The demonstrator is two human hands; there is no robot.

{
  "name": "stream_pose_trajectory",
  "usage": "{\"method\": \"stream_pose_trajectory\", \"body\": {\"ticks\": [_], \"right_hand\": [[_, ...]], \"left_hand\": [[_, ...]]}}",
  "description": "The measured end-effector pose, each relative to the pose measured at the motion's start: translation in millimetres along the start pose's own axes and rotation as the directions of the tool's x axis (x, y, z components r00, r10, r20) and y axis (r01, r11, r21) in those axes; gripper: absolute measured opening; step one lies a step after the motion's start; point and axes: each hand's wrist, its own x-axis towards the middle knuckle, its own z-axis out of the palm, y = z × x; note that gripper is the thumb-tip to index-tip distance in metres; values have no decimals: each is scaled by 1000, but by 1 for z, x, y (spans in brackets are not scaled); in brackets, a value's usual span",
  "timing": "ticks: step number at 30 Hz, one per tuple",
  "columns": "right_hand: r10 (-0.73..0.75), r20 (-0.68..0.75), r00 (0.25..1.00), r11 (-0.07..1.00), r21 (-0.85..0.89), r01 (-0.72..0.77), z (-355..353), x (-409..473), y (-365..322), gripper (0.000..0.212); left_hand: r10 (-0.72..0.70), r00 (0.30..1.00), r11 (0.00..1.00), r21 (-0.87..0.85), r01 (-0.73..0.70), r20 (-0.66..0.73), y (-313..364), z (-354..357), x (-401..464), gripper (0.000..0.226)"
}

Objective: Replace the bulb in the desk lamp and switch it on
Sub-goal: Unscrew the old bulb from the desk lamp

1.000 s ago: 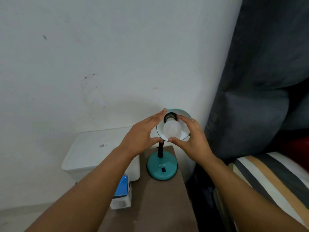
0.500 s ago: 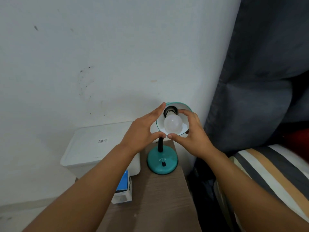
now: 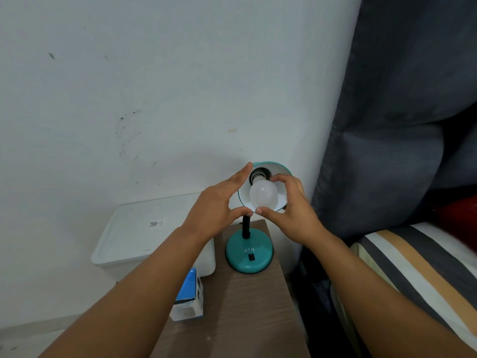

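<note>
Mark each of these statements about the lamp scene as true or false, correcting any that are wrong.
1. The bulb sits in the lamp shade and is unlit. True.
2. The lamp base is red. False: it is teal, with a black switch on it.
3. The right hand has fingers around the bulb. True.
4. The left hand is pressing the switch. False: it is up at the shade's left rim.
5. A blue and white box lies on the wooden table near the left forearm. True.
6. The lamp stands on the white bin. False: it stands on the wooden table beside the bin.
</note>
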Motion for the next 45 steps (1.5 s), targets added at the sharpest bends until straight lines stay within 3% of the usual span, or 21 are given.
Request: {"method": "stream_pose_trajectory", "body": {"ticks": [4, 8, 12, 16, 21, 26, 30, 33, 37, 40, 45], "right_hand": [[1, 39, 999, 999, 52, -3, -2, -1, 3, 60], [-9, 113, 994, 998, 60, 2, -6, 0, 3, 64], [11, 56, 998, 1000, 1, -11, -5, -1, -3, 87], [20, -73, 997, 997, -70, -25, 2, -1, -4, 72], [-13, -22, 1000, 1000, 0, 13, 2, -3, -1, 65], [10, -12, 1000, 1000, 10, -10, 0, -2, -1, 84], [22, -55, 998, 1000, 2, -22, 2, -1, -1, 68], [-26, 21, 999, 1000, 16, 25, -1, -2, 1, 62], [-60, 75, 995, 998, 17, 59, -6, -3, 2, 74], [-17, 27, 999, 999, -29, 17, -3, -3, 1, 87], [-22, -1, 1000, 999, -28, 22, 0, -2, 2, 63]], "left_hand": [[0, 1000, 1000, 10, 0, -3, 1, -1, 0, 105], [-14, 1000, 1000, 6, 14, 1, 4, -2, 0, 104], [-18, 1000, 1000, 13, 18, -6, 5, -1, 0, 104], [-18, 1000, 1000, 4, 18, -1, 7, -1, 0, 102], [-28, 1000, 1000, -2, 28, 4, 7, -2, -1, 104], [-24, 1000, 1000, 6, 24, 2, 6, 0, -1, 103], [-33, 999, 999, 3, 33, 3, 6, 0, 0, 103], [-46, 999, 999, 10, 46, 4, 6, -2, -1, 105], [-66, 998, 998, 11, 66, -2, 6, -1, -4, 105], [-66, 998, 998, 0, 66, -5, 6, 0, -4, 104], [-56, 998, 998, 6, 56, -2, 8, 0, -2, 104]]}}
